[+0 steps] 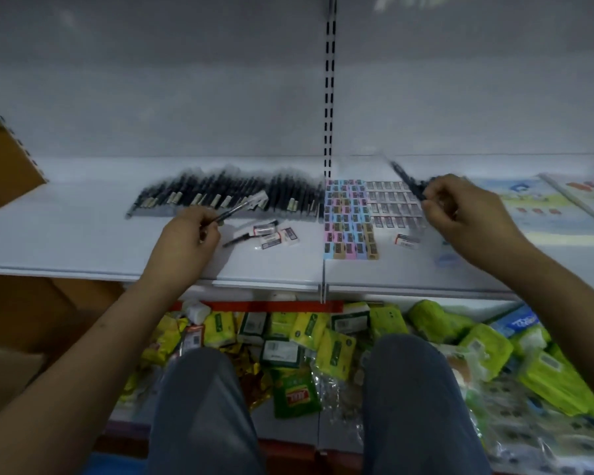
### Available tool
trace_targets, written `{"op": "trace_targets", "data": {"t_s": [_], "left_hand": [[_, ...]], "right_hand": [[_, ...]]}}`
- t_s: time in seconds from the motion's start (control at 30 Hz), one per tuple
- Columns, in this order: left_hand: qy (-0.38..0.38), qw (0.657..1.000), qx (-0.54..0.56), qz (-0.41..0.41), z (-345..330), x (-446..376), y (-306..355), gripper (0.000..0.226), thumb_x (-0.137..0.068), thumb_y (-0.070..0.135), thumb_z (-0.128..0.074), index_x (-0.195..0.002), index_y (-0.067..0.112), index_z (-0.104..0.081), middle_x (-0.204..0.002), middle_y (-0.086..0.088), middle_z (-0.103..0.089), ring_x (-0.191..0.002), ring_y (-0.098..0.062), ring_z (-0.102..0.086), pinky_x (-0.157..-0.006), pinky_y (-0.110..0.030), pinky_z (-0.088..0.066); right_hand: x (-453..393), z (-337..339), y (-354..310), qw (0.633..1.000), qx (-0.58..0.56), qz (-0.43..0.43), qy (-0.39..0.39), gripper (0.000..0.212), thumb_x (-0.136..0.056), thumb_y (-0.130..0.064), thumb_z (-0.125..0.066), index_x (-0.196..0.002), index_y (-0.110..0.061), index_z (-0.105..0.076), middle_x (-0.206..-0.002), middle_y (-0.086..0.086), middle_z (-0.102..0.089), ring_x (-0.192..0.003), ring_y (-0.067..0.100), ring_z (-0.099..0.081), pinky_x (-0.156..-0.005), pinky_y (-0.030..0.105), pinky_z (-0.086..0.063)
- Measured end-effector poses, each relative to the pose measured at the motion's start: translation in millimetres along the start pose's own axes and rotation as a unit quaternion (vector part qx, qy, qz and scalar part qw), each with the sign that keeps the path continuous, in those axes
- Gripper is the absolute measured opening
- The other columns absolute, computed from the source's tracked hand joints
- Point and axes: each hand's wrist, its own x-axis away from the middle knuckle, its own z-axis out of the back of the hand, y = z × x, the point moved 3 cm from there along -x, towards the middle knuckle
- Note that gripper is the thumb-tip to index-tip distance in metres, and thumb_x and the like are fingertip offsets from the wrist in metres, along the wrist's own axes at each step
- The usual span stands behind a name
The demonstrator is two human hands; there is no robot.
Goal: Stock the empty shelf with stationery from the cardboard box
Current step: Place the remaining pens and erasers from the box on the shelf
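A white shelf (83, 241) runs across the view. A row of dark pens (234, 195) lies at its back left. My left hand (189, 241) grips one dark pen (235, 212) just in front of that row. My right hand (467, 217) pinches another dark pen (407, 181), blurred, above a block of grey-labelled erasers (393, 204). Left of those lies a grid of pastel-coloured erasers (348, 219). Loose white erasers (276, 233) and one loose pen (237, 238) lie by my left hand. One more eraser (407, 240) sits near my right hand.
A cardboard box (7, 378) shows at the lower left. Colourful booklets (546, 204) lie on the shelf's right. Green and yellow packets (309, 341) fill the lower shelf behind my knees (203, 406). A slotted upright (329, 97) divides the shelf's back wall.
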Motion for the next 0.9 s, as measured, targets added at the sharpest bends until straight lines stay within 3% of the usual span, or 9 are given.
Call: {"op": "trace_targets", "data": {"t_s": [0.13,0.27,0.4,0.5,0.57,0.63,0.7,0.77,0.9], "left_hand": [[-0.041,0.997,0.014,0.059,2.7,5.1,-10.8,0.009,-0.104,0.020,-0.044,-0.106,0.012,-0.047,-0.068,-0.013,-0.054,-0.057,-0.025,-0.048,-0.049,-0.035,-0.029],[-0.126,0.988,-0.056,0.068,-9.0,-4.1,-6.2,0.019,-0.095,0.036,-0.061,-0.095,0.016,-0.059,-0.070,-0.004,-0.057,-0.062,-0.017,-0.052,-0.050,-0.030,-0.034],[-0.080,0.992,-0.061,0.071,-3.5,-12.6,-11.2,0.024,-0.092,0.029,-0.061,-0.078,0.010,-0.066,-0.063,-0.002,-0.056,-0.060,-0.016,-0.050,-0.048,-0.023,-0.032],[-0.018,0.996,0.017,0.083,12.3,-9.0,-22.2,0.017,-0.091,0.027,-0.067,-0.090,0.012,-0.073,-0.079,-0.001,-0.064,-0.070,-0.014,-0.055,-0.059,-0.023,-0.036],[0.004,0.990,0.099,0.097,23.3,-9.5,-26.8,0.012,-0.090,0.029,-0.070,-0.091,0.018,-0.074,-0.078,0.009,-0.064,-0.067,0.000,-0.054,-0.059,-0.015,-0.036],[0.033,0.979,0.170,0.107,32.8,-12.8,-23.1,0.016,-0.089,0.032,-0.072,-0.087,0.016,-0.075,-0.068,0.008,-0.061,-0.054,0.002,-0.049,-0.055,-0.014,-0.035],[0.063,0.958,0.248,0.132,38.8,-17.4,-15.5,0.018,-0.088,0.033,-0.072,-0.087,0.015,-0.076,-0.068,0.005,-0.062,-0.053,0.002,-0.048,-0.059,-0.019,-0.038],[0.066,0.935,0.313,0.154,41.2,-23.0,-5.9,0.017,-0.087,0.033,-0.073,-0.085,0.017,-0.075,-0.065,0.010,-0.060,-0.054,0.001,-0.049,-0.066,-0.024,-0.041],[0.039,0.937,0.318,0.142,45.0,-39.4,4.9,0.019,-0.086,0.033,-0.074,-0.082,0.014,-0.075,-0.056,0.014,-0.055,-0.050,0.003,-0.048,-0.060,-0.019,-0.042]], "right_hand": [[-14.4,-50.4,-53.7,0.991,-0.061,0.027,-0.115,0.006,-0.094,-0.012,-0.052,-0.093,-0.013,-0.046,-0.070,0.005,-0.056,-0.056,0.009,-0.044,-0.049,0.011,-0.033],[-25.9,-88.3,-90.0,0.981,-0.125,0.021,-0.148,0.010,-0.093,-0.008,-0.051,-0.087,-0.013,-0.045,-0.067,0.007,-0.048,-0.057,0.015,-0.039,-0.048,0.013,-0.032],[-32.1,-107.0,-106.1,0.979,-0.132,0.036,-0.151,0.018,-0.093,-0.012,-0.050,-0.081,-0.022,-0.042,-0.064,0.005,-0.047,-0.062,0.022,-0.051,-0.058,0.033,-0.042],[-38.5,-115.1,-110.9,0.979,-0.143,0.037,-0.141,0.013,-0.094,-0.015,-0.049,-0.085,-0.022,-0.046,-0.067,0.011,-0.053,-0.073,0.031,-0.061,-0.067,0.041,-0.049],[-44.2,-121.0,-116.9,0.981,-0.144,0.042,-0.122,0.007,-0.096,-0.015,-0.048,-0.090,-0.019,-0.047,-0.070,0.012,-0.053,-0.064,0.024,-0.052,-0.062,0.034,-0.044],[-51.5,-128.4,-126.4,0.978,-0.161,0.053,-0.125,0.002,-0.098,-0.015,-0.049,-0.099,-0.014,-0.051,-0.071,0.008,-0.052,-0.060,0.014,-0.045,-0.057,0.022,-0.039],[-58.4,-138.1,-137.5,0.968,-0.188,0.058,-0.156,0.011,-0.099,-0.019,-0.051,-0.110,-0.016,-0.053,-0.076,0.005,-0.055,-0.061,0.012,-0.048,-0.056,0.018,-0.042],[-62.8,-146.5,-147.5,0.963,-0.201,0.053,-0.171,0.022,-0.099,-0.022,-0.054,-0.120,-0.020,-0.055,-0.084,0.008,-0.058,-0.066,0.014,-0.052,-0.063,0.028,-0.048],[-67.2,-145.9,-159.4,0.979,-0.167,0.072,-0.087,0.030,-0.097,-0.023,-0.058,-0.126,-0.017,-0.055,-0.080,0.004,-0.057,-0.070,0.013,-0.054,-0.062,0.021,-0.044]]}}
